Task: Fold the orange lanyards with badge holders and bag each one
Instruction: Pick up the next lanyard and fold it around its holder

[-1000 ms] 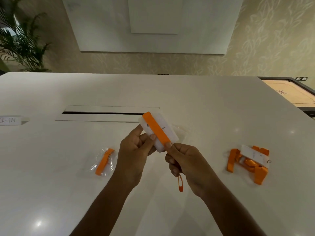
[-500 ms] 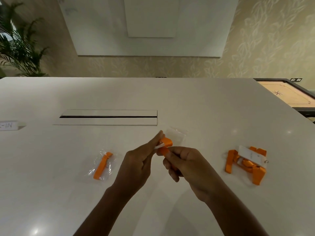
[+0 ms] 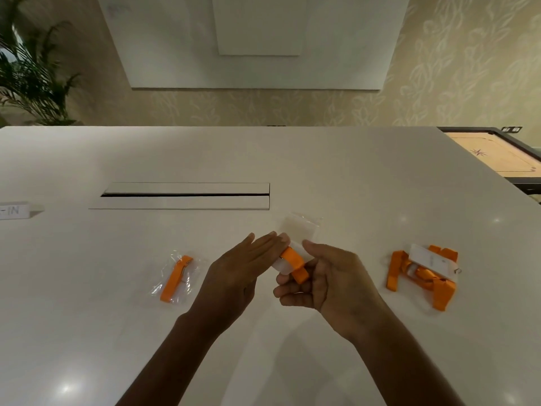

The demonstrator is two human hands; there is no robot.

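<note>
At the far left of the white table [image 3: 322, 159] a small label block [image 3: 13, 210] sits by the edge, apart from the work. Next comes a bagged lanyard [image 3: 175, 278], folded narrow inside its clear pouch and lying flat, so one unit looks finished. In the middle, the left hand [image 3: 237, 273] is flat and open, fingers stretched out, its fingertips against the near edge of the folded lanyard [image 3: 294, 263]; it grips nothing. The right hand [image 3: 325, 279] is closed on that bundle, an orange strap wrapped round a pale badge holder, pinched between thumb and curled fingers just above the tabletop. Just beyond it an empty clear bag [image 3: 301, 230] lies on the table, seemingly waiting for this piece: folding looks about done, bagging is not yet done. Further right a loose lanyard [image 3: 421, 272] with its badge holder lies unfolded, well apart, so at least one more remains to fold and bag
</note>
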